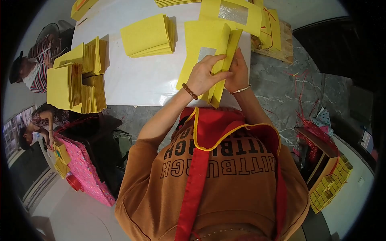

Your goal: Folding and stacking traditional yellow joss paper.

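Over the table's near right edge, a yellow paper sheet (198, 36) with a silver patch (206, 52) is partly folded. Its right side stands up as a narrow folded strip. My left hand (205, 74) grips this fold from the left, thumb and fingers pressed on the paper. On the other side, my right hand (238, 72) holds the strip from behind, its fingers partly hidden by the paper. Beyond them lies another yellow sheet with a silver patch (233, 14). A small pile of folded yellow papers (146, 36) rests to the left of my hands.
Thick stacks of folded yellow paper (66, 86) stand at the white table's (136, 76) left edge. Yellow papers with red string (271, 28) lie on a wooden board (283, 48) at the right. Two people sit at the left, one by a pink-covered table (90, 172). Red strings (307, 120) hang at the right.
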{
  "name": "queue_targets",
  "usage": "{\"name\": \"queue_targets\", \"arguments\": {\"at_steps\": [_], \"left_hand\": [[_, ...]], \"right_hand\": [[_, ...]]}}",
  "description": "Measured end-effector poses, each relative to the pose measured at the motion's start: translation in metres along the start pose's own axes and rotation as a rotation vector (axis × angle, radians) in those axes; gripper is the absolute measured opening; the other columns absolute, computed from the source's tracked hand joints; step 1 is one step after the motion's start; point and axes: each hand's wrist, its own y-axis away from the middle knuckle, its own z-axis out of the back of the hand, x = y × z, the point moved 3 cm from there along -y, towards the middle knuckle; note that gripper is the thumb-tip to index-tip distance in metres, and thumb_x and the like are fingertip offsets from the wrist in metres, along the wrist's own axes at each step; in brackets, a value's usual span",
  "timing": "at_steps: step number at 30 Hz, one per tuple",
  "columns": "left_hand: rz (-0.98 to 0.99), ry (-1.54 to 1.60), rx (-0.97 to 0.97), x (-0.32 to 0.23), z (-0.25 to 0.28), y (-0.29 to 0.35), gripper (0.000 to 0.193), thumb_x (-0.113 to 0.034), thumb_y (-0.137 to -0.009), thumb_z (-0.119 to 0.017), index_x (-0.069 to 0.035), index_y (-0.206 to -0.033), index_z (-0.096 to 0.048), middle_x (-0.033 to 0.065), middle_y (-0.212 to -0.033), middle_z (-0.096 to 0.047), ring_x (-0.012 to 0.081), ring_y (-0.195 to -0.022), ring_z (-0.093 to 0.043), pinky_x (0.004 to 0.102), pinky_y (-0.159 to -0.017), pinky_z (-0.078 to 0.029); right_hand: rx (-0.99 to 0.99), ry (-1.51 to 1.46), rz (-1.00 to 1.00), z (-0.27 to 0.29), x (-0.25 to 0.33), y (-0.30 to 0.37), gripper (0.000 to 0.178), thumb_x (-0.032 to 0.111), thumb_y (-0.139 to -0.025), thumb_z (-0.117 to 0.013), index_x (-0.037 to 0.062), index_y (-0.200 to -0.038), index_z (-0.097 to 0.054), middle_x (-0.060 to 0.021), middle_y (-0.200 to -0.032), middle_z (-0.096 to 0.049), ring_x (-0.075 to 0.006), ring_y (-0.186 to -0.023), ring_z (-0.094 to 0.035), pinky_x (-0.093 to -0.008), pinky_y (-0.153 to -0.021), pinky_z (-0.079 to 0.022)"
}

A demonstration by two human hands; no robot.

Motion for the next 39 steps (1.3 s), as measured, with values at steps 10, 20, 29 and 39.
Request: {"name": "queue_targets", "arguments": {"at_steps": [10,20,29,39], "left_hand": [[0.160,0.172,0.089,0.014,0.003,0.001,0.037,-0.015,-0.080,-0.063,-0.004,-0.114,-0.054,0.0045,-0.090,-0.058,0.0098,-0.068,-0.047,0.0227,-0.059,-0.040],[-0.119,0.050,-0.057,0.009,0.000,0.000,0.032,-0.013,-0.078,-0.060,-0.004,-0.108,-0.058,0.0103,-0.083,-0.057,0.0171,-0.065,-0.050,0.0264,-0.059,-0.041],[0.016,0.029,0.022,-0.003,0.004,-0.001,0.039,-0.023,-0.076,-0.067,-0.005,-0.110,-0.058,0.0092,-0.084,-0.057,0.0163,-0.068,-0.050,0.0254,-0.059,-0.040],[0.078,0.159,0.028,0.004,0.006,0.001,0.028,-0.018,-0.079,-0.063,-0.004,-0.103,-0.059,0.0053,-0.081,-0.055,0.0098,-0.064,-0.045,0.0228,-0.056,-0.037]], "right_hand": [[0.018,-0.089,-0.071,0.009,-0.002,-0.004,0.049,0.047,-0.093,-0.029,0.0115,-0.125,-0.040,-0.0043,-0.118,-0.050,-0.0202,-0.107,-0.048,-0.0361,-0.092,-0.037],[-0.004,-0.061,-0.015,-0.001,-0.004,-0.003,0.052,0.048,-0.093,-0.026,0.0124,-0.130,-0.035,-0.0043,-0.124,-0.045,-0.0201,-0.114,-0.043,-0.0358,-0.097,-0.032],[-0.004,0.006,0.000,0.001,-0.002,-0.003,0.056,0.051,-0.091,-0.027,0.0125,-0.131,-0.035,-0.0058,-0.123,-0.047,-0.0223,-0.113,-0.044,-0.0376,-0.097,-0.033],[0.036,-0.096,-0.010,0.004,-0.003,-0.005,0.050,0.045,-0.093,-0.028,0.0098,-0.128,-0.036,-0.0051,-0.122,-0.047,-0.0195,-0.110,-0.045,-0.0347,-0.094,-0.034]]}}
